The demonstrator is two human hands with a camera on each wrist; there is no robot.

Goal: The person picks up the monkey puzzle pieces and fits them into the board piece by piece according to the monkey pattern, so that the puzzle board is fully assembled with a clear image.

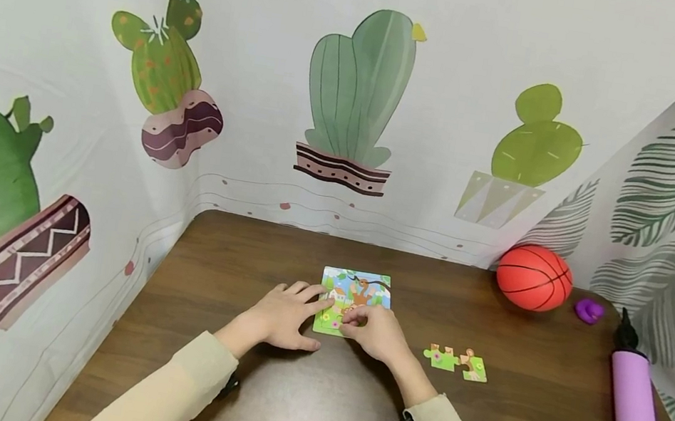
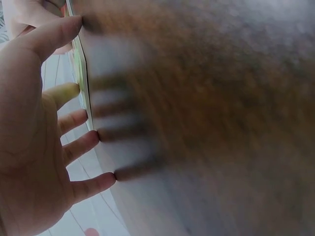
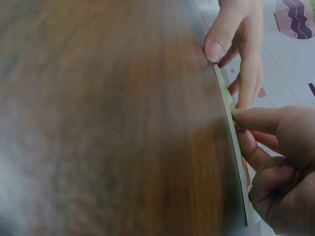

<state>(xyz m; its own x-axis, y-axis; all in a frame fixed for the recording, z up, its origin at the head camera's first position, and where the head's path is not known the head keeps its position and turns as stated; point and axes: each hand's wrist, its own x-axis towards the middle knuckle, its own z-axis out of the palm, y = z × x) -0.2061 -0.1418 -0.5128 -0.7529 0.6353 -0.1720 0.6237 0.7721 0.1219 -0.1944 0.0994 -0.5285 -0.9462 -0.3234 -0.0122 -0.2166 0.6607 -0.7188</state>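
Note:
A square jigsaw puzzle (image 1: 373, 289) with a cartoon animal and a house lies in its flat tray on the brown table. My left hand (image 1: 287, 315) is spread at its left side, index finger touching the picture. In the left wrist view the other fingers (image 2: 81, 147) of that hand reach down to the tabletop. Over the puzzle's lower part, my right hand (image 1: 381, 333) pinches a puzzle piece between thumb and curled index finger, mostly covered by the fingers. From the right wrist view, the pinching fingertips (image 3: 246, 140) meet right at the puzzle's surface.
Two loose puzzle pieces, one green (image 1: 441, 357) and one green and brown (image 1: 474, 366), lie right of the right hand. Farther right are a red basketball (image 1: 534, 278), a small purple object (image 1: 589, 310) and a pink hand pump (image 1: 634, 403). A cactus-print cloth (image 1: 264, 85) hangs behind the table.

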